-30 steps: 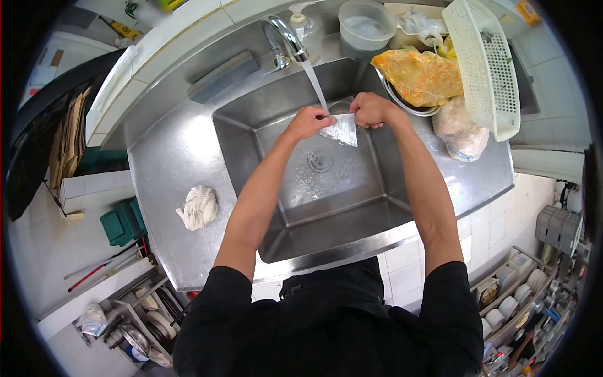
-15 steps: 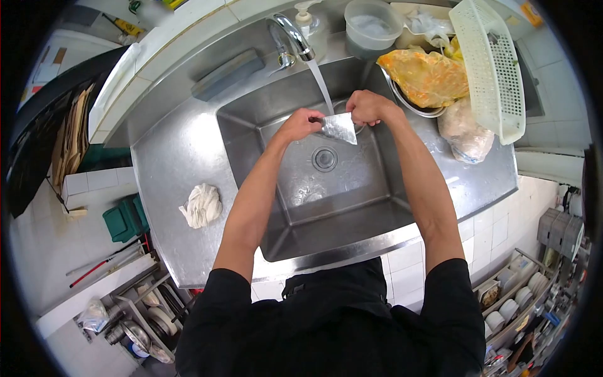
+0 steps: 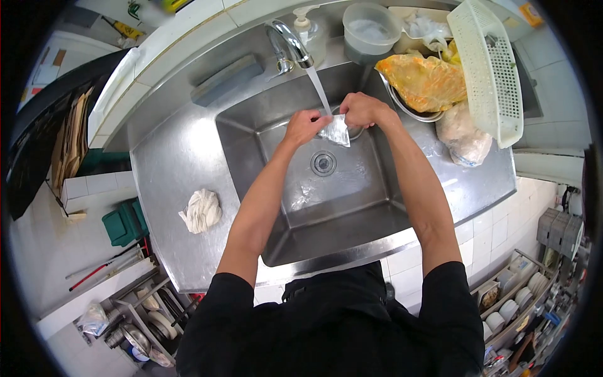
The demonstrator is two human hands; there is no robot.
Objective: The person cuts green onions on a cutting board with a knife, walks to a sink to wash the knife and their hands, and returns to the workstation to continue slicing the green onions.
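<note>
Under the running faucet (image 3: 290, 45), a flat, shiny metal piece, shaped like a wide scraper blade (image 3: 336, 132), is held over the sink (image 3: 339, 207). My left hand (image 3: 305, 127) is closed on its left side, fingertips at the upper edge where the water falls. On the other side my right hand (image 3: 364, 111) is closed in a fist-like grip at its upper right corner. The fingers hide part of the piece, including any handle. A round metal rim shows partly behind my right hand in the basin.
Right of the basin are a bag of orange-yellow food (image 3: 424, 80) in a metal bowl, a pale wrapped bundle (image 3: 463, 135) and a white perforated basket (image 3: 496, 81). A plastic tub (image 3: 372, 31) and soap bottle (image 3: 311, 31) stand behind. A crumpled cloth (image 3: 202, 211) lies on the left counter.
The metal piece has tilted, its visible face now narrower and its lower corner slightly to the left. My right hand has moved a little left, closer to my left hand.
</note>
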